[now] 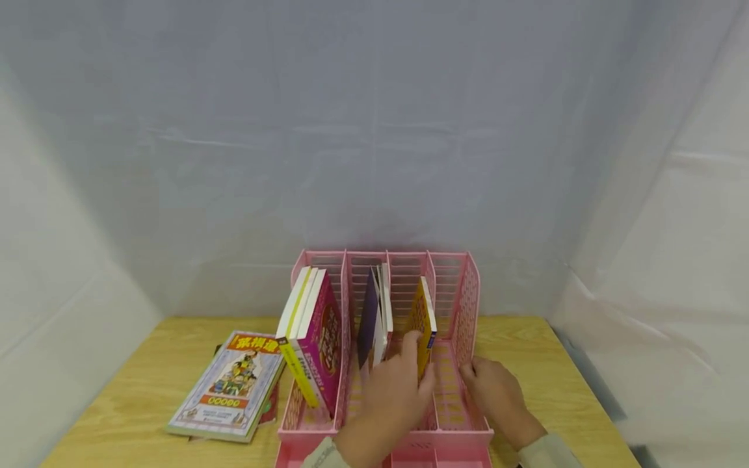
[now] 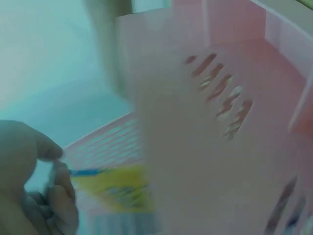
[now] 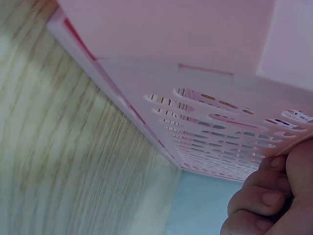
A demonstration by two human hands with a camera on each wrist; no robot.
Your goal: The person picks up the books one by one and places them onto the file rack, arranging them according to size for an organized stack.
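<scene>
A pink desktop book rack [image 1: 404, 434] with several upright compartments stands on the table. My left hand [image 1: 389, 393] is at its front, beside a yellow book [image 1: 419, 318] leaning in the third compartment from the left. In the left wrist view, the fingertips are bent close to the book's blue-marked edge; blur hides whether they touch. My right hand [image 1: 496, 396] grips the front edge of the rack's right side wall [image 3: 210, 122], its fingers curled on the outside. A few thin books [image 1: 380, 318] stand in the second compartment. Two thick books [image 1: 313, 344], yellow and magenta, lean in the leftmost.
A comic-style book [image 1: 234, 383] lies flat on the wooden table [image 1: 140, 383] left of the rack, on top of something dark and red. Below the compartments, the rack has a low divided front tray [image 1: 412, 458]. Pale sheeting [image 1: 374, 130] hangs behind and at both sides.
</scene>
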